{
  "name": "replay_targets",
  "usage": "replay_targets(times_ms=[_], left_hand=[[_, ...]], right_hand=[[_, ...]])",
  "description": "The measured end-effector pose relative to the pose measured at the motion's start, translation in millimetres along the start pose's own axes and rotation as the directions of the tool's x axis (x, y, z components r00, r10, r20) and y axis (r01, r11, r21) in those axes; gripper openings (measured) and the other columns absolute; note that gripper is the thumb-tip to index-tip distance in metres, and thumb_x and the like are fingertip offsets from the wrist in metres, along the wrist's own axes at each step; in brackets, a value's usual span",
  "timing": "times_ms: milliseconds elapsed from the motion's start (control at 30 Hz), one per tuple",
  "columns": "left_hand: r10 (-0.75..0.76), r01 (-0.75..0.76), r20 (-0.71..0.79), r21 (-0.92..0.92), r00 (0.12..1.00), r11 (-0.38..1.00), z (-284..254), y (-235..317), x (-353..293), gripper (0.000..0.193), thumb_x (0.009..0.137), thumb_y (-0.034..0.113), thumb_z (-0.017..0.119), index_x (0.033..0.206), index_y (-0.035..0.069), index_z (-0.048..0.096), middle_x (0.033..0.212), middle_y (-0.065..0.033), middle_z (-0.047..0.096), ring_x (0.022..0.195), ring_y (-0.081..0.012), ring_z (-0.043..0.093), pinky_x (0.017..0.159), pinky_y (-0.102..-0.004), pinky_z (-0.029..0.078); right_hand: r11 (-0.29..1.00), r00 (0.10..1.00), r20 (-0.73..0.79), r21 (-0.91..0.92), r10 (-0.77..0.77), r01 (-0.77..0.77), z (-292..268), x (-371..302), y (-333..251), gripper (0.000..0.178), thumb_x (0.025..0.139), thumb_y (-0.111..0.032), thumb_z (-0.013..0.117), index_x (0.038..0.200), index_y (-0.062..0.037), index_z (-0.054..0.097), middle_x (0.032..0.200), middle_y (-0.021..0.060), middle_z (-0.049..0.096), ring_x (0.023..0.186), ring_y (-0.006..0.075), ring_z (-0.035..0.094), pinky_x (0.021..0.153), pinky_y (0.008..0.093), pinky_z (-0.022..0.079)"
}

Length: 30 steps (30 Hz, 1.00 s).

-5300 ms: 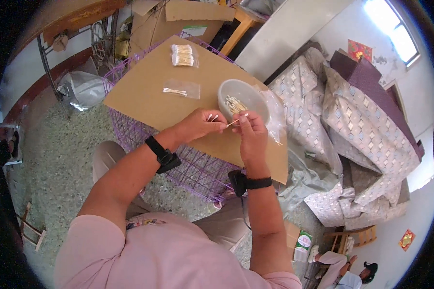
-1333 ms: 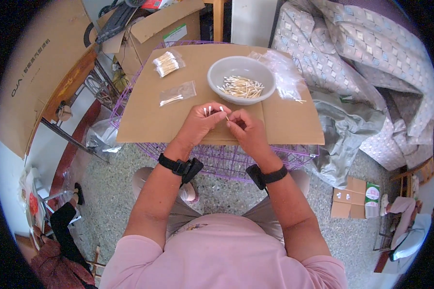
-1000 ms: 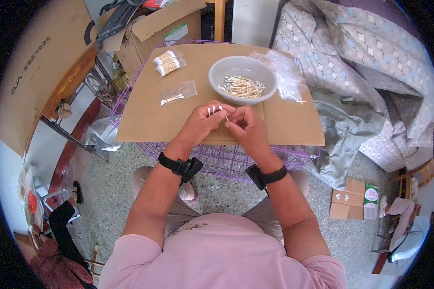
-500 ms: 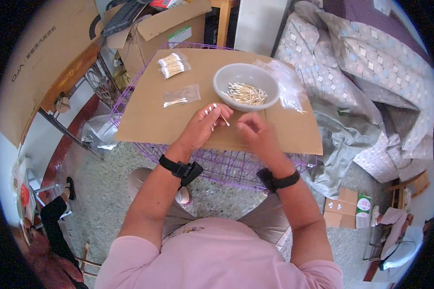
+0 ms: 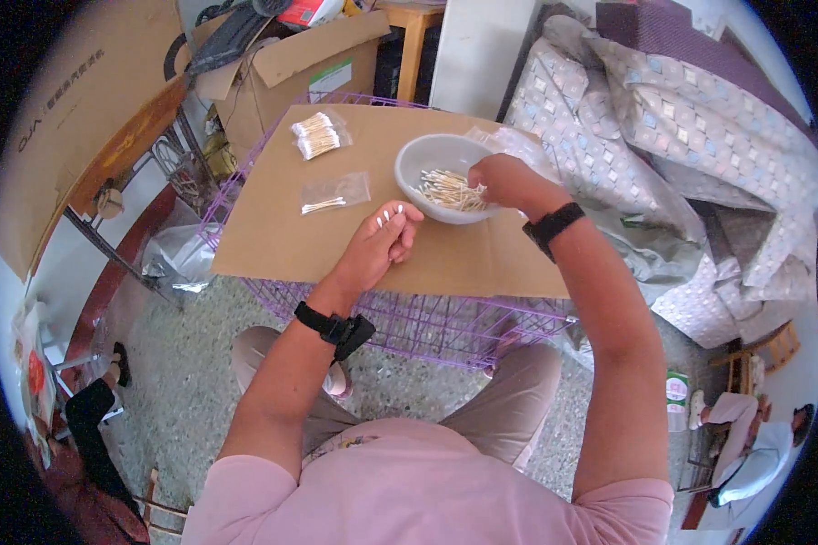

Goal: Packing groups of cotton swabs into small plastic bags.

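Note:
My left hand (image 5: 380, 240) is closed around a few cotton swabs, whose white tips (image 5: 400, 210) show between its fingers. It hovers over the near side of the cardboard sheet. My right hand (image 5: 511, 184) reaches over the right rim of a grey plastic bowl (image 5: 412, 156), fingers pinched at a heap of loose cotton swabs (image 5: 445, 189); whatever lies between its fingertips is hidden. Left of the bowl, a small clear bag (image 5: 356, 187) lies flat with a few swabs in it. Farther back is a clear bag packed with swabs (image 5: 318, 138).
Clear plastic bags (image 5: 518, 143) lie behind my right hand. The cardboard sheet (image 5: 282, 245) rests on a purple wire cage (image 5: 409, 331). An open carton (image 5: 291, 73) stands behind, and patterned covers (image 5: 573, 127) pile up at right. Another person (image 5: 745, 459) sits at far right.
My right hand has moved away from beside my left hand, rightward and into the bowl. The left hand has closed more around its swabs. The view has shifted slightly.

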<state>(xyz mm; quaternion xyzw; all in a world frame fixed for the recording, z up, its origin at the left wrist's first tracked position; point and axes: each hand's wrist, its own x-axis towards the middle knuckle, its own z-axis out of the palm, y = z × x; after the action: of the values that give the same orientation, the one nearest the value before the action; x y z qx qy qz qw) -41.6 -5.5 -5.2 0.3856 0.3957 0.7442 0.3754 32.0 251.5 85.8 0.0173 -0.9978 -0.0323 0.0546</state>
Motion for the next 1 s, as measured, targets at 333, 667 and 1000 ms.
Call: replay_targets(times_ms=[333,667,1000], left_hand=[[-0.023,0.025,-0.036,0.055,0.999,0.998,5,7,0,0.024,0.102,0.018,0.037,0.117,0.004,0.05,0.073,0.0023,0.048,0.058,-0.0045,0.039,0.052,-0.0197,0.034],[-0.023,0.023,-0.027,-0.026,0.999,0.999,-1,4,-3,0.02,0.101,0.016,0.039,0.113,0.006,0.051,0.073,0.0031,0.048,0.057,-0.0039,0.037,0.051,-0.019,0.033],[-0.045,0.056,-0.091,0.119,0.995,0.991,8,12,-5,0.023,0.095,0.022,0.056,0.113,0.008,0.053,0.07,0.0079,0.041,0.056,-0.0017,0.034,0.049,-0.0178,0.029]], right_hand=[[0.995,0.985,0.162,-0.079,0.064,-0.052,16,25,-7,0.013,0.077,-0.008,0.058,0.078,-0.0013,0.069,0.086,0.0195,0.068,0.084,0.0375,0.066,0.074,0.0454,0.053],[0.976,0.996,-0.004,0.199,0.094,-0.091,-1,11,-11,0.013,0.075,-0.009,0.061,0.087,-0.0082,0.066,0.088,0.0151,0.068,0.083,0.0342,0.064,0.073,0.0401,0.051],[0.267,0.956,-0.102,0.963,0.277,0.025,-13,-65,-104,0.019,0.093,-0.01,0.055,0.107,-0.0011,0.063,0.094,0.0027,0.066,0.078,0.0091,0.06,0.072,0.0234,0.05]])
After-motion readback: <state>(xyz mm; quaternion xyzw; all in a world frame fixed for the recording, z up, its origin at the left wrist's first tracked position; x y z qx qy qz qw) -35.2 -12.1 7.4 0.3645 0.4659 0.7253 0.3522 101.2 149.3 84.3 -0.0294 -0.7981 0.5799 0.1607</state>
